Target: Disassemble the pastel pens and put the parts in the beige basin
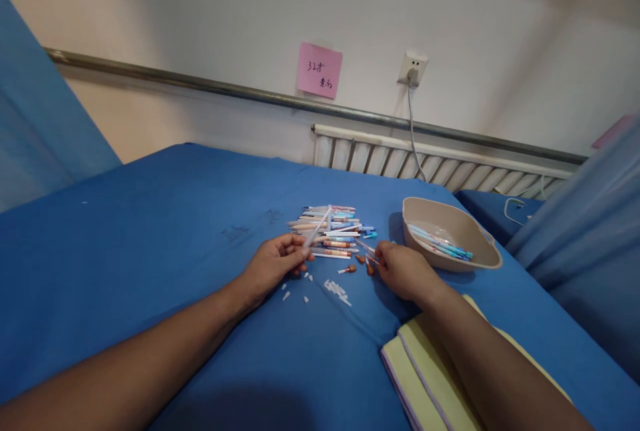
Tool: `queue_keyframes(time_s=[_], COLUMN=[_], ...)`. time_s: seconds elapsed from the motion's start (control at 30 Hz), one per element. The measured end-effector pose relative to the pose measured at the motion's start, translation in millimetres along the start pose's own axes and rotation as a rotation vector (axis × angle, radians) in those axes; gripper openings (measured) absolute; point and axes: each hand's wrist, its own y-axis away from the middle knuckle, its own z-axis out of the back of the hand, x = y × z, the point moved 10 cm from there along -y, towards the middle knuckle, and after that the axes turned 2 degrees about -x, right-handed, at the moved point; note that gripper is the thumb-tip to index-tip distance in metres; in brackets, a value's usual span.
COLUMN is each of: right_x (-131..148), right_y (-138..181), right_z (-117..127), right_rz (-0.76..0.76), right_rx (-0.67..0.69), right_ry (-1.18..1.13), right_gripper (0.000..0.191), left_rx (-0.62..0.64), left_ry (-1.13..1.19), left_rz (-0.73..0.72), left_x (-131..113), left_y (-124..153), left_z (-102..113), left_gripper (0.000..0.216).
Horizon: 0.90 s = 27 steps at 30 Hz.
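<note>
1. Starts at the far left with a light blue curtain [43,111], hanging beside a blue-covered bench [165,231] and a metal rail [200,85] running along the wall [225,11].
2. Closes the left hand [280,261] on a translucent tube [317,227], pinched near its lower end and tilted up to the right, above the left part of the pens.
3. Has a few scattered white bits [287,296] on the bench, just below this hand.
4. Bears a pink note [320,70] with handwriting on the wall, just over the rail.
5. Shows a heap of pens [337,244] in the middle of the bench, lying roughly side by side between the two hands.
6. Gathers white tips [336,290] nearer, in a loose cluster, with brown pieces [370,269] just to the upper right.
7. Grips a slim clear piece [367,248] in the right hand [407,271], well apart from the left; cannot tell whether singly.
8. Has a folded yellow cloth [425,371] with purple edging beneath the right forearm [480,351].
9. Fits a plug and cord [411,124] into a socket [417,61] over a white radiator [370,158].
10. Holds blue-and-white pens [440,243] inside a tan basin [483,250].
11. Ends at another blue curtain [590,231].
</note>
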Motion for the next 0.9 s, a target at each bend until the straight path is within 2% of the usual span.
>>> queue_keyframes(time_s=[0.1,0.27,0.33,0.6,0.9], right_x=[2,11,13,-5,2], right_y=[-3,-8,-10,-13,-10], right_z=[2,10,14,20,25], right_rz=[0.001,0.047,0.049,-0.008,0.063], right_rx=[-0.052,-0.154,-0.184,-0.276,-0.271], right_ry=[-0.228,-1.027,-1.204,-1.288,-1.168], right_gripper=[0.013,0.024,0.028,0.032,0.029], left_rx=[0.014,0.063,0.091,0.165,0.201], left_ry=[-0.029,-0.103,-0.137,-0.317,-0.431], left_rz=[-0.009,-0.031,-0.051,-0.093,-0.139], left_x=[-1,-1,-1,0,-2], left_y=[0,2,3,6,9], left_z=[-1,-8,-12,-20,-23], left_gripper=[0.037,0.034,0.031,0.025,0.025])
